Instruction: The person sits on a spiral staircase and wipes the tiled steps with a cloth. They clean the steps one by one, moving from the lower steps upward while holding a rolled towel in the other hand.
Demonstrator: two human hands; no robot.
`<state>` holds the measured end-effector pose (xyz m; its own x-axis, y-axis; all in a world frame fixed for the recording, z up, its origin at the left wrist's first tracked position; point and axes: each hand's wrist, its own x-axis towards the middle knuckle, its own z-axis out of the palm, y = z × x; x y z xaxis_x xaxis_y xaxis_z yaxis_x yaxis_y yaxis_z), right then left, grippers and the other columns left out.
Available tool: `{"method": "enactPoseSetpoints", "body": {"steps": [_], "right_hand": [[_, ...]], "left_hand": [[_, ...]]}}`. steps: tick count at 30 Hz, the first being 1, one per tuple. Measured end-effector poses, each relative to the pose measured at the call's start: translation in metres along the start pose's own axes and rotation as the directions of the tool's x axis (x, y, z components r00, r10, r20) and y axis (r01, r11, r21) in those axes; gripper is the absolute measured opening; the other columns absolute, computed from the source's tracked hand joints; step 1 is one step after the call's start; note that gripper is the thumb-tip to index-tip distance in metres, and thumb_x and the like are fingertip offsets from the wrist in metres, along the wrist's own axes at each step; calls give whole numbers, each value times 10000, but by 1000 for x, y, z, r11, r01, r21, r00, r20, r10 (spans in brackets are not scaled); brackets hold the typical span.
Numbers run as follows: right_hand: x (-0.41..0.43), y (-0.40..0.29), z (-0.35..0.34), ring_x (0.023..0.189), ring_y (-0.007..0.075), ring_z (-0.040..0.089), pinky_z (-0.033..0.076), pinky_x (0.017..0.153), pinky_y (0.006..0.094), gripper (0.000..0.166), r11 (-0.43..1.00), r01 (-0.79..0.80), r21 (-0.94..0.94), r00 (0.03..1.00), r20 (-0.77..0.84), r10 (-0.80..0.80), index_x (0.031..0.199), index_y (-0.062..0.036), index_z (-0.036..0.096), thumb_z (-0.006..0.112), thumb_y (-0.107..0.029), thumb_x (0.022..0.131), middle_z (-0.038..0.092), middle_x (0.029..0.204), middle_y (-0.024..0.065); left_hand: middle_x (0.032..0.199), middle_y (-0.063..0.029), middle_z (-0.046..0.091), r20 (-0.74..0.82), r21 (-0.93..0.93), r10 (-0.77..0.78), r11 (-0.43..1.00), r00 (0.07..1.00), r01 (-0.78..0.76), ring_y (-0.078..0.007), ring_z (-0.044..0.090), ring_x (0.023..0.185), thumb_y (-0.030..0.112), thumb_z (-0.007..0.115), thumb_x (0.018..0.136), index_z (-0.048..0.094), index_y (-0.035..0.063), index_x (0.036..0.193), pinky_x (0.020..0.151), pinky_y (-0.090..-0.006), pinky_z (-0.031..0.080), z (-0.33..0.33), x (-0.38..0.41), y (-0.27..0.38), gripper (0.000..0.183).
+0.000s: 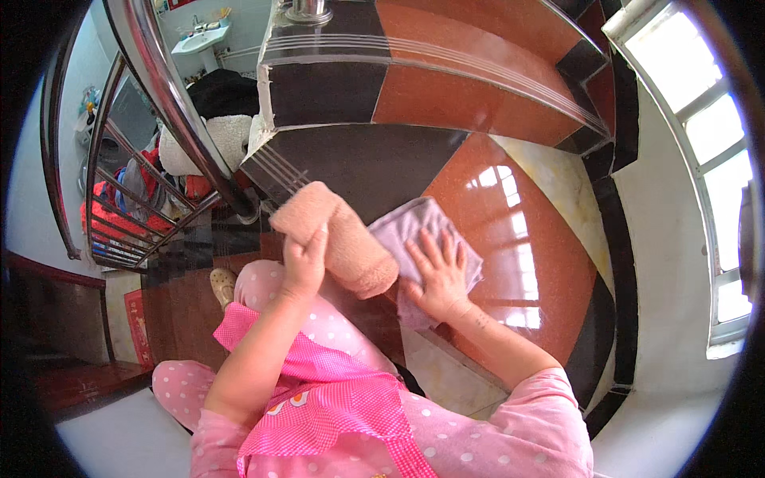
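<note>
My left hand grips a folded peach-coloured cloth, which it holds up above the steps in front of my knee. Under the spread fingers of my right hand a lilac cloth lies flat on the glossy tiled landing. The palm presses on the lilac cloth, and part of that cloth shows beyond the fingertips. The peach cloth's right end overlaps the lilac cloth's left edge in view; whether they touch I cannot tell.
Black and red tiled steps rise ahead. A metal stair railing stands at the left, with heaped clothes and a washbasin beyond it. On the right are a white wall and a barred window.
</note>
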<state>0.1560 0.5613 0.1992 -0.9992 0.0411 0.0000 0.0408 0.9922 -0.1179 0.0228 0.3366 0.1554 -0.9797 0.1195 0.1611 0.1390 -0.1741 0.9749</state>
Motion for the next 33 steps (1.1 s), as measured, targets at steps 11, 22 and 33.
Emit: {"method": "enactPoseSetpoints", "body": {"steps": [11,22,33], "right_hand": [[69,36,2,1416,363,279,183,1145,576,687,987,161,1,980,-117,-160,1427,-249,476,621,-351,764,388,1518,79],[178,178,3,1442,332,267,166,1157,557,599,826,-563,-9,792,-291,537,1462,-225,424,450,-466,915,349,1556,43],[-11,164,1,1438,331,263,163,1178,501,603,905,-418,-80,887,-252,387,1439,-180,454,530,-345,864,368,1537,92]], "left_hand": [[1175,-99,628,48,-377,-420,833,906,406,-180,591,1072,234,645,903,596,-54,1204,964,-310,455,4,3,27,419],[1183,-76,633,224,26,-203,979,953,203,-163,576,1104,211,626,957,601,-33,1210,978,-309,438,9,3,-8,352],[1190,-66,630,142,-79,-258,959,956,271,-161,570,1107,221,680,920,621,-49,1184,993,-309,427,5,2,13,382]]}}
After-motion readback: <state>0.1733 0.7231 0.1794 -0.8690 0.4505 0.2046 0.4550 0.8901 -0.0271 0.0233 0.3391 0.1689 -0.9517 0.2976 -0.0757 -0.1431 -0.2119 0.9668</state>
